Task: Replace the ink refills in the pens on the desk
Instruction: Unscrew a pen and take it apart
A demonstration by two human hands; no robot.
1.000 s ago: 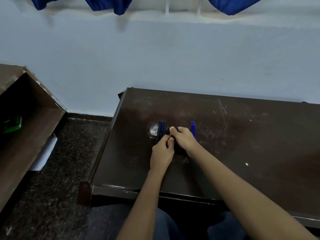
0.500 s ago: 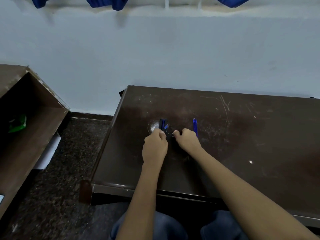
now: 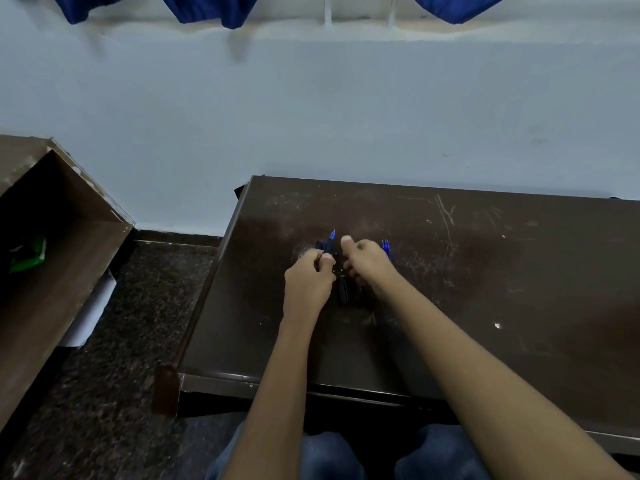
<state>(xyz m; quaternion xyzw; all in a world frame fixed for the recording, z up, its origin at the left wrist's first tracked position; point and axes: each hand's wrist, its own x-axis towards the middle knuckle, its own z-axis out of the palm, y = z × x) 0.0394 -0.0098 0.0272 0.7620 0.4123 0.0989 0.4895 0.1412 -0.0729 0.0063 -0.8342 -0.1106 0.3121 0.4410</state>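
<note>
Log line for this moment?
left hand: gripping pen, blue tip up | right hand: beside it | refills: on desk

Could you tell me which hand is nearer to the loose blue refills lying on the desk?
Right. The right hand lies directly beside the blue refills, partly covering them; the left hand is farther left, gripping a pen.

The hands drew apart: the left hand (image 3: 309, 282) raised a blue-tipped pen (image 3: 328, 244) toward the frame's middle, and the right hand's (image 3: 367, 263) thumb lifted.
</note>
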